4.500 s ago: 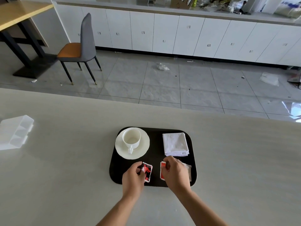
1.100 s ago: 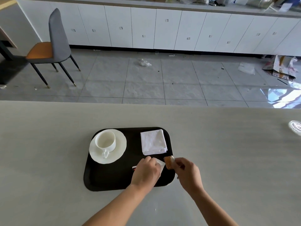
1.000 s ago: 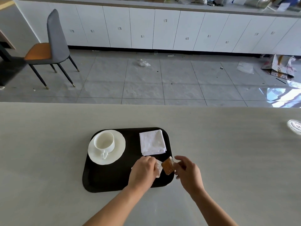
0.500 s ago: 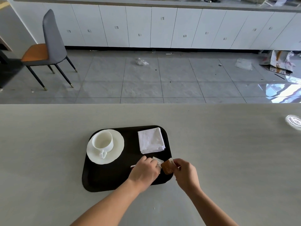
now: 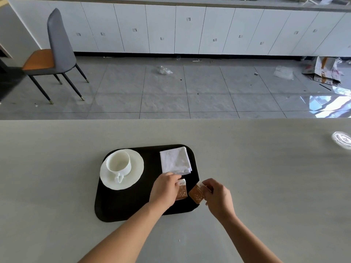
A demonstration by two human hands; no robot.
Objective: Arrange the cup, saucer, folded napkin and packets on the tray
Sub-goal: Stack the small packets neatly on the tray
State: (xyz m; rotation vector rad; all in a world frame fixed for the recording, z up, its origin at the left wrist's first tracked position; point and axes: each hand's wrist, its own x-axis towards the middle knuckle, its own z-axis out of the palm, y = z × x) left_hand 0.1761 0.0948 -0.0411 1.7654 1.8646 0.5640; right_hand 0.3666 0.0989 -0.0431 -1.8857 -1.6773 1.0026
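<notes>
A black tray (image 5: 121, 207) lies on the pale counter. On its left a white cup (image 5: 118, 164) stands on a white saucer (image 5: 135, 168), handle toward me. A folded white napkin (image 5: 175, 160) rests at the tray's far right. My left hand (image 5: 164, 188) presses on a brown packet (image 5: 182, 191) lying flat below the napkin. My right hand (image 5: 218, 196) pinches a second brown packet (image 5: 196, 194), tilted over the tray's right edge. The red packets from before are hidden under my left hand or out of sight.
A clear plastic lid (image 5: 341, 139) lies at the counter's far right. Beyond the counter edge are a tiled floor with litter, a grey and orange chair (image 5: 55, 56), torn cardboard (image 5: 322, 71) and white cabinets.
The red packets seen 4.5 s ago no longer show. In the last second my right hand has brought a brown packet in by the tray's right edge, and a second brown packet now shows under my left hand.
</notes>
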